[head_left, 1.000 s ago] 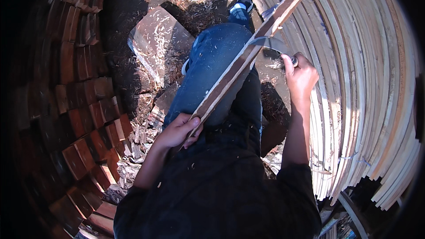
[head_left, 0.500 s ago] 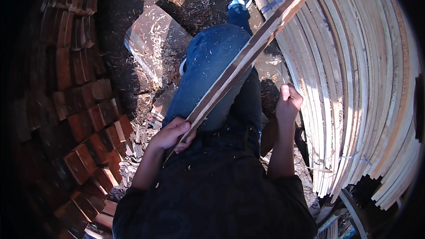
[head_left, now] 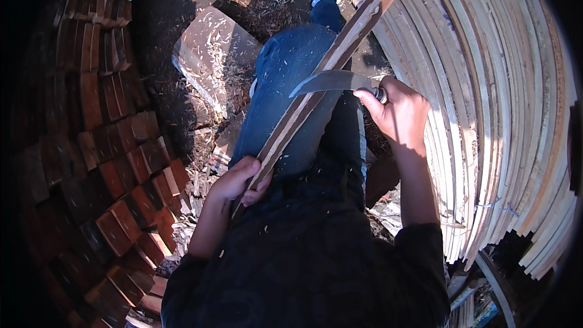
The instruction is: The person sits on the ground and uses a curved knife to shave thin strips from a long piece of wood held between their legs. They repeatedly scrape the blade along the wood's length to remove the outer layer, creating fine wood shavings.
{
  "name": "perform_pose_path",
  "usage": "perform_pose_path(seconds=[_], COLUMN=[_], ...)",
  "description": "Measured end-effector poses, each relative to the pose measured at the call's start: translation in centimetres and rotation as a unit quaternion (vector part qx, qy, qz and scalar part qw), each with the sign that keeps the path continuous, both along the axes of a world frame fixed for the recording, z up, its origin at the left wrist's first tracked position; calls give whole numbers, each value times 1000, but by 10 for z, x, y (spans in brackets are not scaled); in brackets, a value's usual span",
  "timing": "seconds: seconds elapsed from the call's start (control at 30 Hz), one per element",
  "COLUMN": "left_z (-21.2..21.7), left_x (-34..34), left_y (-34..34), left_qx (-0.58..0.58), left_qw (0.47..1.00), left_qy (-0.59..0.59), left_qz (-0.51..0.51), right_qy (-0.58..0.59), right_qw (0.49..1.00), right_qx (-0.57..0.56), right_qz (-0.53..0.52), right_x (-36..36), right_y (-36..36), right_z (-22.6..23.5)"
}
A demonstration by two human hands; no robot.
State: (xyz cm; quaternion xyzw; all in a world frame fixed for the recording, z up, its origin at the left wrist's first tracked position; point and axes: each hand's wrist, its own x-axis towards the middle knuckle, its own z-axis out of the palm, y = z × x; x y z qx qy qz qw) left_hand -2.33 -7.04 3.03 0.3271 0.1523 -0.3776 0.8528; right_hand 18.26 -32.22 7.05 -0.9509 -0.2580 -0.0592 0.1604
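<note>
A long wooden strip (head_left: 291, 116), dark brown with a pale face, slants from my lap up to the far right across my jeans. My left hand (head_left: 238, 181) is closed around its near end, thumb on top. In my right hand (head_left: 401, 111) is a knife (head_left: 333, 81) with a broad curved blade, gripped by its handle. The blade lies across the strip around its middle, with its tip pointing left past the strip. Whether the edge bites into the wood I cannot tell. The handle is mostly hidden by my fingers.
Dark reddish wooden blocks (head_left: 113, 231) are stacked in rows on the left. Long pale wooden strips (head_left: 467, 103) lie bundled on the right, tied with blue bands. A flat slab (head_left: 212, 54) strewn with shavings lies on the ground beyond my knee (head_left: 288, 54).
My right hand has swung up and forward from beside my hip, bringing the knife blade over the strip. The strip's far end has shifted slightly left.
</note>
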Motion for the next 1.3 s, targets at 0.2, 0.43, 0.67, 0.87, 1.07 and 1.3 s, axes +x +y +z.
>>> perform_pose_path(seconds=[0.2, 0.43, 0.67, 0.87, 1.07, 1.3], left_z=[2, 3, 2, -8, -4, 3], left_x=[-1, 0, -14, -6, -1, -1], left_y=[-4, -6, 2, 1, 8, 1], left_qx=[7, -1, 20, -53, -58, 8], left_qw=[1000, 999, 1000, 998, 997, 1000], left_qy=[5, 10, 2, 24, 39, 17], left_qz=[22, 39, 11, 33, 12, 17], right_qy=[-74, -104, -4, 97, 112, 39], right_qw=[996, 994, 913, 954, 967, 996], right_qx=[-1, -23, 130, 80, 177, 67], right_qz=[49, 25, -388, -273, -147, -33], right_x=[16, 49, 145, 70, 3, 29], right_y=[5, 1, -101, -80, -25, 19], right_z=[2, -10, 30, -8, -39, 6])
